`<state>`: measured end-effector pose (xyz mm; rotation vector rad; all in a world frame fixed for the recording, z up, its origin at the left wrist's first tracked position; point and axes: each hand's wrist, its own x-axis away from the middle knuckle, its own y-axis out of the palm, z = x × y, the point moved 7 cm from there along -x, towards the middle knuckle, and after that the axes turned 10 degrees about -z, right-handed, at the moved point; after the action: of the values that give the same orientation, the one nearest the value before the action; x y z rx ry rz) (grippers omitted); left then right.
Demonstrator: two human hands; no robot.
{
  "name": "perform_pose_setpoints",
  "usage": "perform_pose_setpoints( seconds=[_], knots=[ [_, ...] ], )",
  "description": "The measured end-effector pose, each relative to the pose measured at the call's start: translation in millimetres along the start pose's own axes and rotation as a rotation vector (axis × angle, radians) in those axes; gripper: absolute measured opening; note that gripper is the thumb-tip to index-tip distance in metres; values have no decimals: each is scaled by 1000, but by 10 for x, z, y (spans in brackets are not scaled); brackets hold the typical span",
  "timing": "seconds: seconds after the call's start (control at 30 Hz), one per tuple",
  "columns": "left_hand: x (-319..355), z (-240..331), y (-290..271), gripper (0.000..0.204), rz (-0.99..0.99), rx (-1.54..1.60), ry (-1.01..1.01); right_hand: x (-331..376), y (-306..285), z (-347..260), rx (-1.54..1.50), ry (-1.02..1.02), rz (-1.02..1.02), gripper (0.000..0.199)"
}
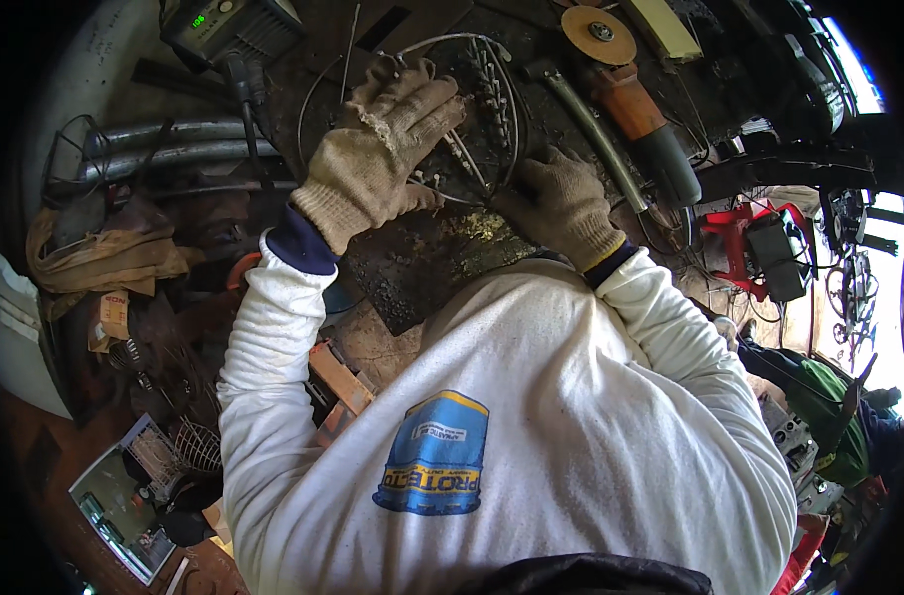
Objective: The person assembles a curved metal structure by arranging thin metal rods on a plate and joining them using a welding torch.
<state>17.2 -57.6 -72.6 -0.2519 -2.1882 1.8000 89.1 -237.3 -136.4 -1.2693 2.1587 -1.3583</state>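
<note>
On the dark, scorched steel plate (422, 263) lies a bent wire frame (487, 109) with short rods fixed along it. Beside it, the gloved left hand (378, 149) presses down with fingers spread, while the right hand (561, 203) rests at its near edge, apparently curled, though its grip is unclear. It looks light, springy and sharp-ended, best held by its outer loop. Left of the plate sits a small brown carton (110, 317) with a red label.
</note>
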Motion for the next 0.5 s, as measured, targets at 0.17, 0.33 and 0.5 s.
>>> perform_pose_setpoints(
  seconds=[0.17,0.33,0.5],
  knots=[
    [-32,1,37,103,-52,-13,-11,-4,43,21,-88,34,45,31],
    [-28,3,112,106,-45,-14,-10,-13,69,37,-134,15,38,28],
    [-18,11,76,109,4,81,-12,3,18,-9,-108,-70,120,21]
  ],
)
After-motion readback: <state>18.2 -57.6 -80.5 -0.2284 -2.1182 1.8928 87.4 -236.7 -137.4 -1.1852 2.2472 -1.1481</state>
